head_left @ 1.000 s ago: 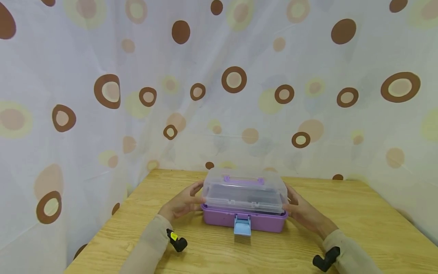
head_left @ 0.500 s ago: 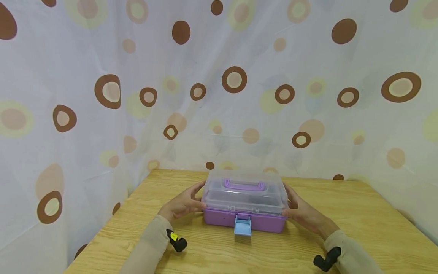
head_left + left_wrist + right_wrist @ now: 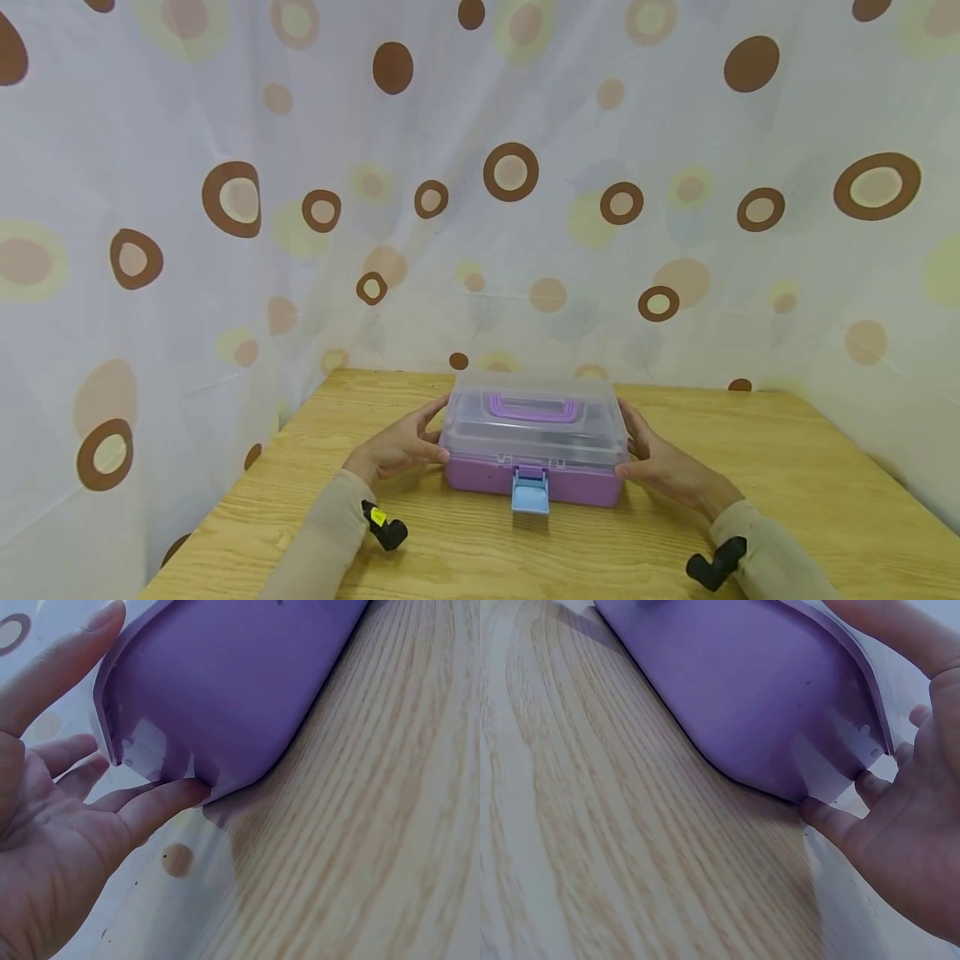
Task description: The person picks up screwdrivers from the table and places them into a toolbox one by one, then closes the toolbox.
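Observation:
A purple plastic toolbox [image 3: 480,474] stands on the wooden table in the head view, with a clear lid [image 3: 525,443] down over its base. A purple carry handle [image 3: 533,414] lies on the lid, and a light blue latch [image 3: 530,493] hangs open in front. My left hand [image 3: 401,443] holds the lid's left end, thumb at the front corner. At the right end, my right hand [image 3: 666,467] holds it likewise. Both wrist views show lower fingers [image 3: 166,808] [image 3: 832,820] touching the end walls of the base. Inside the lid only vague greyish shapes show.
The wooden table [image 3: 585,554] spreads around the toolbox on all sides. Behind it and to the left hangs a white curtain [image 3: 555,233] with brown and yellow circles. Black wrist cameras [image 3: 386,527] sit on the beige sleeves [image 3: 322,533].
One second ago the lid stood slightly raised at the front; it has come down onto the purple base. The hands have moved down slightly with it, and the handle now lies visible on top.

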Action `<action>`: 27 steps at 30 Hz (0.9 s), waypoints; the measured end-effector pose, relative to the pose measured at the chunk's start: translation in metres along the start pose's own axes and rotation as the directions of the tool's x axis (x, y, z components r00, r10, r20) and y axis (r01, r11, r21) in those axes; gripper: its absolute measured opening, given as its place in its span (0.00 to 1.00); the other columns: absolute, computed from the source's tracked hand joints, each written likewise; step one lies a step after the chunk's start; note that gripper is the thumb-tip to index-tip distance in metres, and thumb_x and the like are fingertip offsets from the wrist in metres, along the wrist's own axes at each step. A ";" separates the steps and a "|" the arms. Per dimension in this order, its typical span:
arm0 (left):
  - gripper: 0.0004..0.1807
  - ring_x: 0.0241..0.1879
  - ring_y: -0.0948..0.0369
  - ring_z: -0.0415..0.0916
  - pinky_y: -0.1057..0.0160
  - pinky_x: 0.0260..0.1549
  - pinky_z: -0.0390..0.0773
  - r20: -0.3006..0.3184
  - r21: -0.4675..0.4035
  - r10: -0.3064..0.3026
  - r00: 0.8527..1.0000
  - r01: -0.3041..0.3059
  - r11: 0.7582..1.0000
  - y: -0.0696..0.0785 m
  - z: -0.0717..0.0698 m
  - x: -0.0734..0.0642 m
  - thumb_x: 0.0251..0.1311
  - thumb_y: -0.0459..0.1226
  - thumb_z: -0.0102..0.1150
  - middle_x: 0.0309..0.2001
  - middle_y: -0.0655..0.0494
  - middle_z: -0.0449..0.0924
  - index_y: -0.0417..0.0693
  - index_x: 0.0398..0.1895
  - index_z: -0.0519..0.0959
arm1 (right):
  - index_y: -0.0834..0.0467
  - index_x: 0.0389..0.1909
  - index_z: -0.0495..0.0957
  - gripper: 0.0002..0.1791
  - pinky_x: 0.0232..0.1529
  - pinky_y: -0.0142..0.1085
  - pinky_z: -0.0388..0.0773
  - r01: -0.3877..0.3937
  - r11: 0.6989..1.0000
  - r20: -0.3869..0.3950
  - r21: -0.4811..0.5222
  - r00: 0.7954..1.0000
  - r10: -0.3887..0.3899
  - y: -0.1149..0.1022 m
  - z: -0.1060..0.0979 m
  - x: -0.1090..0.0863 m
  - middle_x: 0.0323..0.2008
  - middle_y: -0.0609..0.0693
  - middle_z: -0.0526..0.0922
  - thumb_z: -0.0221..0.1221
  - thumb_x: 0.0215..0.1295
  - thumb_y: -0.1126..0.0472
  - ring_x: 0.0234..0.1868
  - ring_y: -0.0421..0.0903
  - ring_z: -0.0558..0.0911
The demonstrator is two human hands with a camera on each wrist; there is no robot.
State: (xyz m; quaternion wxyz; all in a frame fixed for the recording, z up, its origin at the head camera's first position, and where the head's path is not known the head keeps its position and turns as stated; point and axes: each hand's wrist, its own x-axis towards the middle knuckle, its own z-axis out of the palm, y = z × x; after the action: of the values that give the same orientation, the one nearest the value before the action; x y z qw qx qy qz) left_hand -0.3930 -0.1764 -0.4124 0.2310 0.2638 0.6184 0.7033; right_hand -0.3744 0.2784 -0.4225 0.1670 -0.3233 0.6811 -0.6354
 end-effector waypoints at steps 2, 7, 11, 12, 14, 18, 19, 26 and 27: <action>0.63 0.71 0.44 0.65 0.48 0.62 0.74 0.005 -0.001 0.002 1.000 -0.002 1.000 0.001 0.000 0.000 0.56 0.23 0.72 0.80 0.35 0.44 0.50 0.85 0.37 | 0.46 0.81 0.18 0.66 0.64 0.35 0.68 -0.005 1.000 0.003 -0.015 1.000 0.005 -0.001 0.000 0.000 0.80 0.54 0.17 0.65 0.68 0.67 0.78 0.67 0.32; 0.64 0.72 0.43 0.63 0.48 0.62 0.74 0.010 -0.001 0.002 1.000 -0.002 1.000 0.002 0.001 -0.002 0.56 0.24 0.73 0.81 0.36 0.40 0.49 0.85 0.36 | 0.47 0.81 0.19 0.65 0.65 0.38 0.67 -0.009 0.999 0.000 -0.049 1.000 0.009 -0.001 0.001 0.000 0.80 0.55 0.18 0.66 0.68 0.64 0.78 0.68 0.35; 0.65 0.73 0.43 0.60 0.48 0.62 0.74 0.005 0.007 -0.005 1.000 0.005 1.000 0.003 0.002 -0.003 0.55 0.25 0.75 0.82 0.40 0.35 0.49 0.85 0.37 | 0.47 0.82 0.20 0.65 0.67 0.46 0.64 -0.021 0.997 -0.010 -0.069 1.000 0.020 -0.003 0.003 0.000 0.80 0.56 0.18 0.66 0.67 0.63 0.77 0.69 0.36; 0.65 0.73 0.43 0.60 0.48 0.62 0.74 0.005 0.011 -0.007 1.000 0.007 1.000 0.002 0.002 -0.004 0.55 0.25 0.75 0.83 0.40 0.34 0.49 0.85 0.37 | 0.47 0.82 0.21 0.65 0.68 0.49 0.64 -0.026 0.997 -0.015 -0.078 1.000 0.025 -0.004 0.003 -0.001 0.80 0.56 0.18 0.66 0.67 0.62 0.77 0.70 0.36; 0.65 0.73 0.42 0.60 0.48 0.62 0.74 0.007 0.014 -0.010 1.000 0.010 1.000 0.002 0.002 -0.004 0.55 0.25 0.75 0.82 0.39 0.36 0.49 0.85 0.37 | 0.47 0.82 0.22 0.65 0.68 0.53 0.63 -0.038 0.995 -0.029 -0.095 0.999 0.035 -0.005 0.004 -0.001 0.80 0.56 0.18 0.67 0.67 0.61 0.77 0.72 0.37; 0.64 0.73 0.43 0.61 0.47 0.63 0.73 0.020 0.028 -0.004 1.000 0.003 1.000 0.001 0.001 -0.002 0.56 0.26 0.74 0.81 0.37 0.41 0.50 0.85 0.37 | 0.48 0.83 0.23 0.64 0.68 0.57 0.61 -0.071 0.991 -0.062 -0.117 0.996 0.065 -0.008 0.004 -0.004 0.80 0.55 0.18 0.67 0.68 0.61 0.77 0.73 0.38; 0.64 0.73 0.43 0.61 0.47 0.63 0.73 0.020 0.029 -0.003 1.000 0.002 1.000 0.002 0.001 -0.002 0.56 0.26 0.74 0.81 0.37 0.43 0.50 0.85 0.37 | 0.48 0.83 0.23 0.63 0.68 0.58 0.61 -0.083 0.990 -0.069 -0.115 0.995 0.075 -0.009 0.004 -0.005 0.80 0.54 0.18 0.66 0.69 0.61 0.77 0.74 0.38; 0.62 0.75 0.42 0.55 0.47 0.65 0.71 -0.005 0.140 -0.032 0.999 0.033 0.990 0.010 0.000 -0.002 0.58 0.27 0.74 0.82 0.41 0.38 0.49 0.85 0.39 | 0.47 0.84 0.29 0.56 0.68 0.66 0.62 -0.134 0.975 -0.124 -0.178 0.986 0.113 -0.015 0.010 -0.014 0.81 0.56 0.23 0.63 0.73 0.58 0.75 0.78 0.44; 0.62 0.76 0.42 0.53 0.46 0.66 0.69 -0.017 0.184 -0.041 0.999 0.043 0.982 0.013 0.000 -0.003 0.58 0.28 0.74 0.83 0.42 0.36 0.49 0.85 0.40 | 0.47 0.84 0.30 0.55 0.67 0.67 0.62 -0.133 0.972 -0.133 -0.192 0.985 0.108 -0.016 0.012 -0.015 0.81 0.57 0.25 0.62 0.74 0.58 0.75 0.79 0.44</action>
State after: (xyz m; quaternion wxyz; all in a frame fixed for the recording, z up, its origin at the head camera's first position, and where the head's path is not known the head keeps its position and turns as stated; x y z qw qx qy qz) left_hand -0.3904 -0.1796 -0.3996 0.2163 0.2665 0.6877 0.6397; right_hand -0.3523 0.2797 -0.4112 0.1300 -0.2572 0.7689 -0.5707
